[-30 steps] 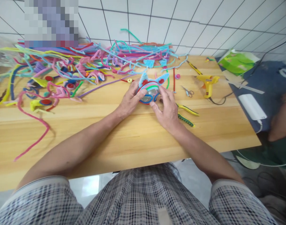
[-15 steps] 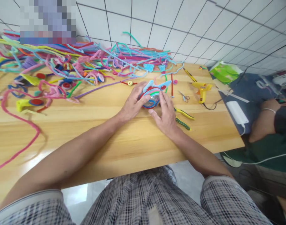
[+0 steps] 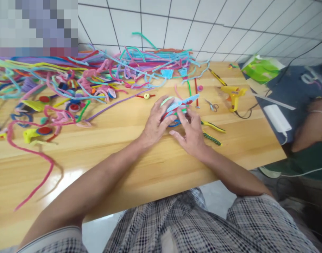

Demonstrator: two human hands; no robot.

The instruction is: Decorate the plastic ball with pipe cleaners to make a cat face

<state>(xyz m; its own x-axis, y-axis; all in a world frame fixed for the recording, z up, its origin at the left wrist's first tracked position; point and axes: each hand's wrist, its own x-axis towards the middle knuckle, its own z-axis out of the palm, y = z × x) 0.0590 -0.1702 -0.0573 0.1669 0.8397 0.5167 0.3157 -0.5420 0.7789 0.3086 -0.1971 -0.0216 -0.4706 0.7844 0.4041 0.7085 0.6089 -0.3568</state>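
A small, rounded pipe-cleaner craft [image 3: 176, 105] with light blue, red, green and dark blue strands is held just above the table, partly hidden by fingers. My left hand [image 3: 154, 123] wraps its left side, thumb pressed over the front. On the other side, my right hand [image 3: 191, 131] grips it with bent fingers near the green strand. Right beside that hand lie pliers [image 3: 215, 127] with yellow and dark handles. Beyond the craft, a red stem [image 3: 145, 96] carries a pale yellow bead.
Behind stretches a heap of colourful pipe cleaners [image 3: 139, 56]. To the right are scissors [image 3: 213, 106], a yellow glue gun [image 3: 234, 97] with its cord, and a yellow utility knife [image 3: 217, 76]. A white box [image 3: 277, 118] sits past the table edge, near another person's arm [image 3: 311, 124].
The craft has tilted in my hands: its light blue strips now lie across the front, and the clear rounded face seen earlier is mostly hidden. The view has shifted slightly.
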